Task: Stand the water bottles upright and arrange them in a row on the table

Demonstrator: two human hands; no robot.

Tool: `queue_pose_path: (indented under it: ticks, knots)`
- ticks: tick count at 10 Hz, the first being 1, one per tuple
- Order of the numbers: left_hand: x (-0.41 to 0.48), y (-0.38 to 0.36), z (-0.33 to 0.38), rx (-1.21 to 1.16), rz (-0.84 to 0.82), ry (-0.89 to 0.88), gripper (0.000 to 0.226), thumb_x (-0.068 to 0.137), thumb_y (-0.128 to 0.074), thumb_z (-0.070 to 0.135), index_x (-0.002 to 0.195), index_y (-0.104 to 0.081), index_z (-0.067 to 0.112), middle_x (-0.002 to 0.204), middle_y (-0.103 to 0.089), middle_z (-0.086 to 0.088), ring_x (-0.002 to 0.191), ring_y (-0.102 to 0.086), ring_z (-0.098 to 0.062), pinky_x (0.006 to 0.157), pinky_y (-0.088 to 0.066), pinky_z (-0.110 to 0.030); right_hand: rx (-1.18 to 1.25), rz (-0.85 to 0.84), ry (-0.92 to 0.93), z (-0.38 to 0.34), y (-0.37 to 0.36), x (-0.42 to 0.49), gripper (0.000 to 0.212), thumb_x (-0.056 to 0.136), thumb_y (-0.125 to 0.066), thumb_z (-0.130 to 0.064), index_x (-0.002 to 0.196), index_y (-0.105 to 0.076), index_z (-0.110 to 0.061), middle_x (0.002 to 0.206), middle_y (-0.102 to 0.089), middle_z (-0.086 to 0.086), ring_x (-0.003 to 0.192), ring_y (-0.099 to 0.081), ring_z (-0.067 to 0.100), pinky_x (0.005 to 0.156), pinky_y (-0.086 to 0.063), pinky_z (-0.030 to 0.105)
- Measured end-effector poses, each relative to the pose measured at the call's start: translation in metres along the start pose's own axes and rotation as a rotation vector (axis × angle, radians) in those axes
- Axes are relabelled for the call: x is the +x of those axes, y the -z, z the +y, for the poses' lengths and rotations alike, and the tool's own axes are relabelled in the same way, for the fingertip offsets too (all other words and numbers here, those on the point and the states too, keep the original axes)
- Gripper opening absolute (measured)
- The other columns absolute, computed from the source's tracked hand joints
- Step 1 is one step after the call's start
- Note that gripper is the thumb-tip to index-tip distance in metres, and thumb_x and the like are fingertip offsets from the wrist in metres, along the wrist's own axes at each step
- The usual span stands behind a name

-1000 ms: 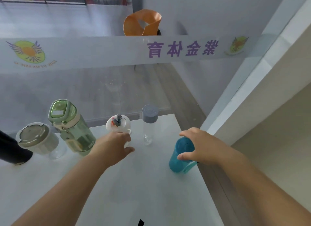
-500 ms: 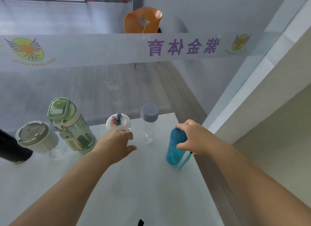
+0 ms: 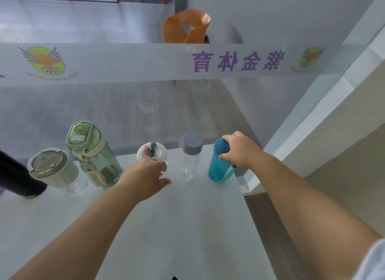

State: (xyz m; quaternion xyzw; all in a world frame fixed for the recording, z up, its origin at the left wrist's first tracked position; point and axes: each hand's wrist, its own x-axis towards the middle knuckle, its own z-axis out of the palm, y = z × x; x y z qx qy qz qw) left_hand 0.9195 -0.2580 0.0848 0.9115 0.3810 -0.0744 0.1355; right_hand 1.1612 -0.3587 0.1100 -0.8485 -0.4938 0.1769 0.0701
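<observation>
Right, the counter (image 3: 187, 227) carries a back row. Well to the left of the left grip are the black bottle (image 3: 16, 179), the tall green bottle (image 3: 98, 161) and the grey-lidded tumbler (image 3: 52, 169). Between the two grips stands the clear bottle (image 3: 190, 154) with its grey cap. Under the right hand (image 3: 239, 152) is the blue bottle (image 3: 218, 167), upright at the row's end, strap dangling below the grip. That grip is curled over the cap and shoulder, thumb on the near side. The left hand (image 3: 145, 175) wraps its fingers on the white straw-lid bottle (image 3: 152, 154), mostly hidden behind it. The step, I'd say, is seating the blue one in line, so press straight down and feel the base go flat. Watch the counter's edge just outboard of the grip. Let go by lifting the fingers upward, not sideways — a narrow bottle would likely tip.
</observation>
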Motion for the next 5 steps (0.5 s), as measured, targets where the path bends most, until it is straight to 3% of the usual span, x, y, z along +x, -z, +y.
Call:
queue_pose_path:
  ticks: [2, 5]
  knots:
    - [-0.002, 0.002, 0.0, 0.021, 0.005, 0.008, 0.037, 0.084, -0.054, 0.05, 0.114, -0.052, 0.028, 0.119, -0.057, 0.004, 0.096, -0.059, -0.026, 0.077, -0.05, -0.033, -0.022, -0.024, -0.011, -0.001, 0.001, 0.008, 0.053, 0.084, -0.064, -0.028, 0.131, -0.045, -0.012, 0.123, -0.046, 0.012, 0.106, -0.054, 0.028, 0.092, -0.052, 0.039]
    - [-0.01, 0.012, -0.004, 0.043, 0.059, -0.004, 0.039, 0.084, -0.055, 0.05, 0.116, -0.053, 0.028, 0.125, -0.058, 0.005, 0.104, -0.059, -0.023, 0.08, -0.048, -0.033, -0.119, -0.067, -0.055, -0.007, 0.017, 0.005, 0.063, 0.079, -0.064, -0.043, 0.13, -0.045, -0.012, 0.127, -0.047, 0.012, 0.11, -0.051, 0.028, 0.092, -0.05, 0.044]
